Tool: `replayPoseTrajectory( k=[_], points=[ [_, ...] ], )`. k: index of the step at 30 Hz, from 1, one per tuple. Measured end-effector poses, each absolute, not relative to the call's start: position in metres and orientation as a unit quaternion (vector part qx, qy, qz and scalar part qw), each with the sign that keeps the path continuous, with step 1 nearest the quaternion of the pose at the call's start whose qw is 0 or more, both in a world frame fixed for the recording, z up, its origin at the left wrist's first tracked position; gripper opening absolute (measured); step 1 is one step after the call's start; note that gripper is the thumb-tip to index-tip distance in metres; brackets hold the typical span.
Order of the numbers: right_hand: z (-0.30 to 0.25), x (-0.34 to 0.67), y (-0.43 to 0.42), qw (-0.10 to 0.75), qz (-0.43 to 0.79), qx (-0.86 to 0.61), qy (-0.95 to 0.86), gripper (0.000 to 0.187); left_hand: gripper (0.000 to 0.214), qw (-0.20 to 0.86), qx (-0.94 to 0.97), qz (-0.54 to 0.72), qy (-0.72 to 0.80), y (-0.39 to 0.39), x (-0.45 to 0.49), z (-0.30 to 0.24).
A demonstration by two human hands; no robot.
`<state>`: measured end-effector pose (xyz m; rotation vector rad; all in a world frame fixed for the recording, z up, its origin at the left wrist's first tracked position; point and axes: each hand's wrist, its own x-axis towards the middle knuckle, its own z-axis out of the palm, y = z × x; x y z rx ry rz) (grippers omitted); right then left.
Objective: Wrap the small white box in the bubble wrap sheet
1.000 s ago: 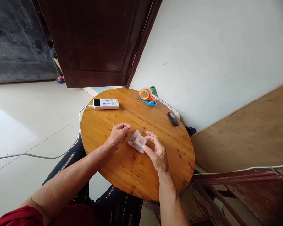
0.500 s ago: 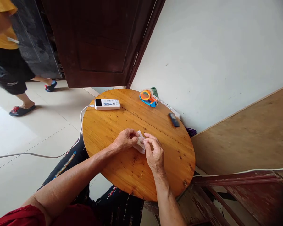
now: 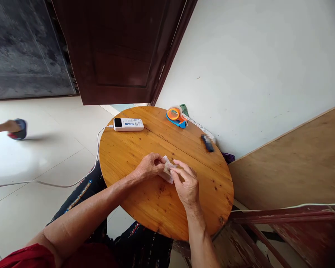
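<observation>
Between my hands, above the round wooden table, is a small, whitish see-through plastic packet. My left hand pinches its upper left side between thumb and fingers. From the right, the thumb and index finger of my right hand close on the packet's right edge, while the other fingers are raised and bent. What lies inside the packet is too small to make out.
A white device with a dark screen lies at the table's far left, a white cable plugged into it. Toward the wall are an orange and blue tape dispenser and a blurred dark object. A person's foot in a slipper shows at left.
The person at left has walked leftward, leaving only a lower leg and foot in view. My right hand has shifted slightly right at the packet; my left keeps its grip.
</observation>
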<state>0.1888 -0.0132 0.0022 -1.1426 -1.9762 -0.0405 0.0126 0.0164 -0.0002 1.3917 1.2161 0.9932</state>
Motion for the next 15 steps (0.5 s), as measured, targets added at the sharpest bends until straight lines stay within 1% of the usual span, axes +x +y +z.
replayPoseTrajectory(
  k=[2, 4, 10, 15],
  points=[
    [0.002, 0.185, -0.014, 0.401, -0.071, -0.456, -0.791, 0.014, 0.017, 0.492, 0.577, 0.414, 0.503, 0.017, 0.013, -0.001],
    [0.002, 0.181, -0.015, 0.392, -0.085, -0.463, -0.790, 0.015, 0.016, 0.492, 0.578, 0.415, 0.501, 0.017, 0.013, -0.002],
    [0.011, 0.181, -0.011, 0.417, -0.005, -0.491, -0.765, 0.017, 0.016, 0.505, 0.574, 0.413, 0.494, 0.016, 0.014, -0.003],
    [0.030, 0.189, 0.006, 0.414, 0.060, -0.493, -0.763, 0.017, 0.016, 0.503, 0.567, 0.446, 0.476, 0.013, 0.014, -0.002]
  ],
)
